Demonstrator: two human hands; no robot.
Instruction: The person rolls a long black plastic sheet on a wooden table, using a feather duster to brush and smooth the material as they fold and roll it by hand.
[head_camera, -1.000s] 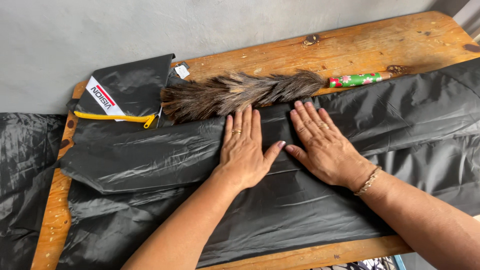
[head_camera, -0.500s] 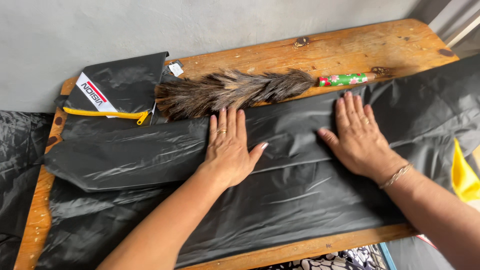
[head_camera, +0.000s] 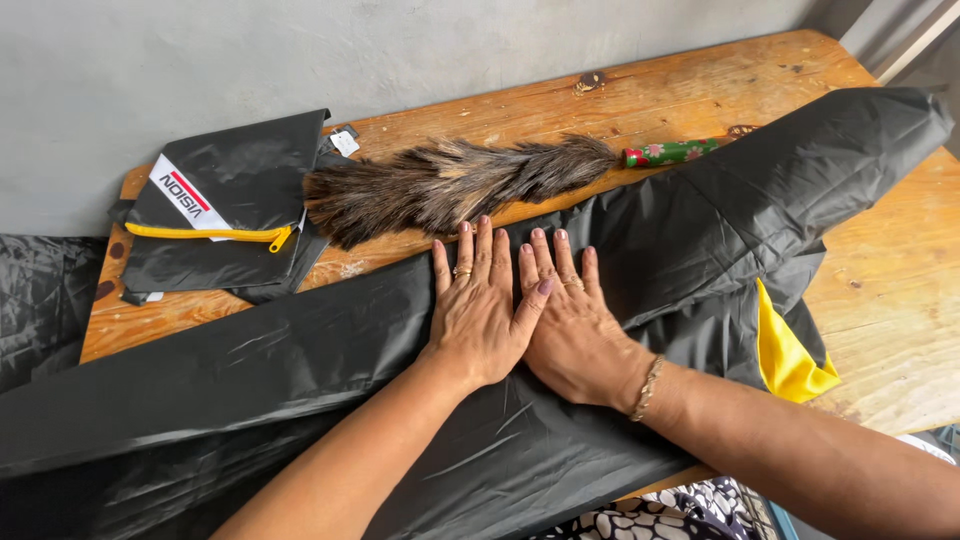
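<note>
— What do you have under the hands?

— I see both pressed flat, palms down, fingers straight and together, gripping nothing. My left hand (head_camera: 482, 310) and right hand (head_camera: 572, 325) lie side by side, the left thumb resting against the right hand's index finger. Under them is a long black sheet (head_camera: 330, 350), thin and glossy like plastic-coated fabric, creased with fine wrinkles and folded into a wide band.

— Where does it run?

— Diagonally over the wooden table (head_camera: 890, 250), from the far right corner down past the near left edge, where it hangs off. A bright yellow flap (head_camera: 785, 355) pokes out of the fold near the right side.

— The arms?

— Both forearms come up from the near edge, bare; the right wrist wears a thin bracelet (head_camera: 648, 388), and each hand shows a ring.

— Anything behind?

— A feather duster (head_camera: 450, 185), shaggy brown-grey plumes with a green flowered handle (head_camera: 670, 153), lies along the far edge just beyond the fingertips. At the far left corner sits a flat black pouch (head_camera: 225, 200) with a yellow zip.
</note>
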